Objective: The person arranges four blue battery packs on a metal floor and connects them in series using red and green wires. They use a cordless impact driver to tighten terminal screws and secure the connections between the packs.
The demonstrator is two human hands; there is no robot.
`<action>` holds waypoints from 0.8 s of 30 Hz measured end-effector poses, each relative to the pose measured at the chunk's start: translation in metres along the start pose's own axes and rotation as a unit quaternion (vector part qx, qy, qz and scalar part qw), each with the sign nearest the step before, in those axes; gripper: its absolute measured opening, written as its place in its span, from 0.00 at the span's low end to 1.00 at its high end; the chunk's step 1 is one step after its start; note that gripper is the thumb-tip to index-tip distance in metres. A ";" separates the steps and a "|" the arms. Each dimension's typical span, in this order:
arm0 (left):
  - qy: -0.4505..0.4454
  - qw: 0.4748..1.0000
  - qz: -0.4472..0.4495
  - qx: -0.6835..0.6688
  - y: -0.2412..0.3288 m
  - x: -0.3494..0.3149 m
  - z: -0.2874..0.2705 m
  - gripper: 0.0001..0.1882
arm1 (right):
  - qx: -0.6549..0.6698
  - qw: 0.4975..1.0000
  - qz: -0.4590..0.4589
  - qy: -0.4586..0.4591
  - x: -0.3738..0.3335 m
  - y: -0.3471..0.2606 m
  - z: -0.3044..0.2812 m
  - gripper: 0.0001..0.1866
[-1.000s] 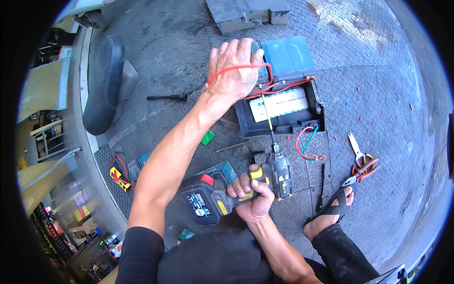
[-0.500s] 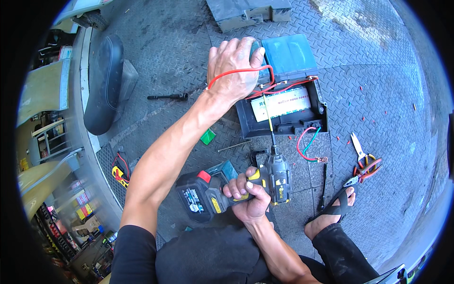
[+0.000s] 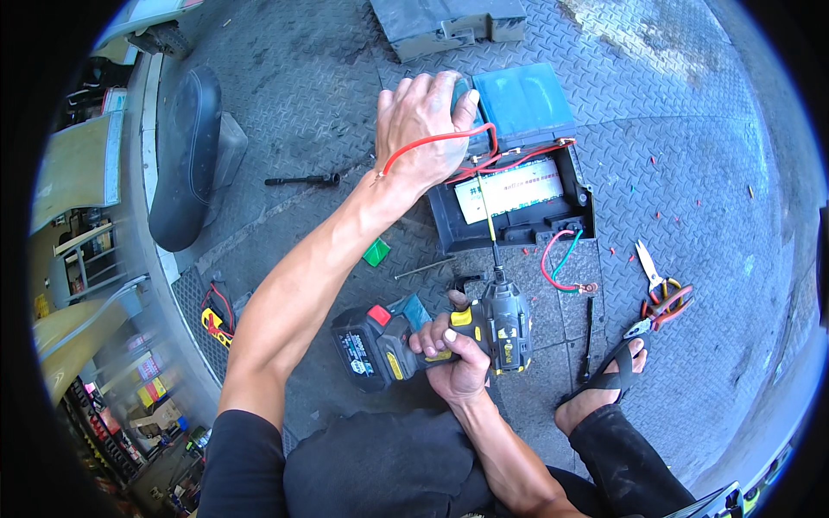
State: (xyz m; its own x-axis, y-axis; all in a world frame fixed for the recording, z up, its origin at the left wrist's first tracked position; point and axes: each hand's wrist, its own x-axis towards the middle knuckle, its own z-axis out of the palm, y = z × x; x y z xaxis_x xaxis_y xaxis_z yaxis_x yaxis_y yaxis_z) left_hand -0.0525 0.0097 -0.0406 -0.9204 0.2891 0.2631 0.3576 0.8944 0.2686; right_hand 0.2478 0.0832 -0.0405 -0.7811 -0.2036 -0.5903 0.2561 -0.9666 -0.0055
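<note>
The drill (image 3: 507,324) is black and grey with yellow accents (its battery (image 3: 358,352) has a red latch (image 3: 378,315)), the wire (image 3: 436,135) red, the block (image 3: 523,99) teal, the case (image 3: 442,217) black, the floor (image 3: 712,173) tread-patterned grey.

Black-yellow drill (image 3: 508,326), bit (image 3: 488,211) toward blue batteries (image 3: 525,99)

We observe bright, diffuse lighting with a cool blue cast across the diamond-plate floor (image 3: 699,302); shadows are soft-edged. We find the cordless impact driver (image 3: 508,328) acceptably sharp, its fine print soft. We note smearing over the shelved goods (image 3: 148,380) at far left. Straight edges bow toward the blue-fringed, black-vignetted rim.
</note>
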 end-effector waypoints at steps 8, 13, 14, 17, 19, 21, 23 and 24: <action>-0.002 1.000 0.001 -0.007 -0.002 0.000 0.000 0.21 | -0.009 1.000 -0.006 -0.024 0.002 -0.002 -0.006 0.25; 0.009 1.000 0.006 -0.007 -0.002 0.001 0.000 0.20 | -0.012 1.000 0.004 -0.019 0.002 -0.002 -0.005 0.23; 0.003 1.000 0.002 -0.008 -0.002 0.000 0.000 0.20 | -0.011 1.000 0.002 -0.019 0.002 -0.003 -0.005 0.22; 0.002 1.000 0.000 -0.009 -0.001 -0.001 0.000 0.20 | -0.013 1.000 0.003 -0.007 0.002 -0.004 -0.004 0.30; 0.016 1.000 0.008 -0.005 0.000 -0.001 0.001 0.19 | -0.003 1.000 0.001 -0.005 0.000 -0.004 -0.003 0.36; 0.018 1.000 0.010 -0.001 0.003 -0.005 0.001 0.19 | -0.022 1.000 -0.010 -0.008 -0.002 -0.003 -0.002 0.40; 0.022 1.000 0.007 0.003 0.002 -0.002 0.000 0.19 | -0.035 0.999 -0.014 -0.017 0.000 -0.005 -0.003 0.42; 0.020 1.000 0.006 -0.004 0.001 -0.003 -0.001 0.20 | -0.034 0.999 -0.015 -0.016 -0.002 -0.008 -0.004 0.42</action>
State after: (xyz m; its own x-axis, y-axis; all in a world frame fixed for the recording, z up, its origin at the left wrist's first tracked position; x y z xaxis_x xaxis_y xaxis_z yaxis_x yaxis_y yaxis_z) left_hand -0.0493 0.0093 -0.0406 -0.9094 0.2848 0.3031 0.3690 0.8887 0.2721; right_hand 0.2499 0.0918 -0.0429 -0.8070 -0.1798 -0.5625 0.2688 -0.9600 -0.0787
